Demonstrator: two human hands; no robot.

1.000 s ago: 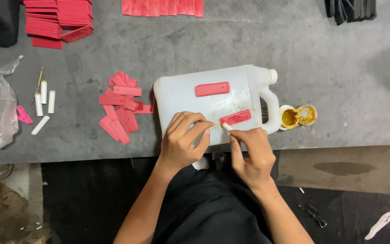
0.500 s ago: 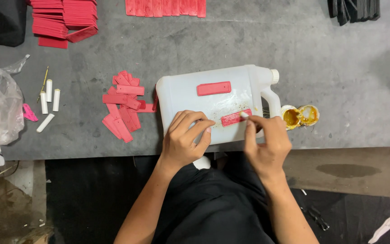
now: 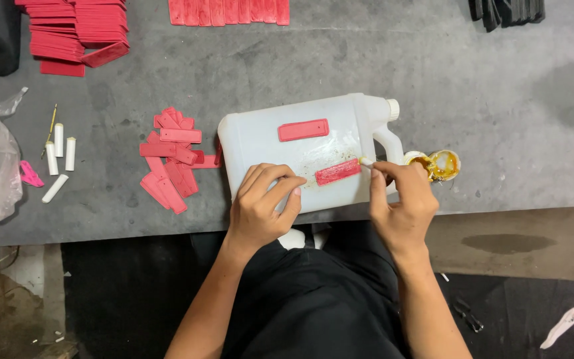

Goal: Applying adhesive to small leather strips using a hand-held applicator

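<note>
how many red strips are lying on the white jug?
2. One red flat strip lies on the white plastic jug's upper face; the other red strip sits lower, between the left hand and right hand.

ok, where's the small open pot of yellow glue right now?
In the head view, the small open pot of yellow glue sits on the grey table, right of the white plastic jug by its handle, just beyond the right hand.

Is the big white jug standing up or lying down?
Lying down. The white jug rests flat on its broad side on the grey table, with its capped neck pointing sideways and two red strips lying on top.
</note>
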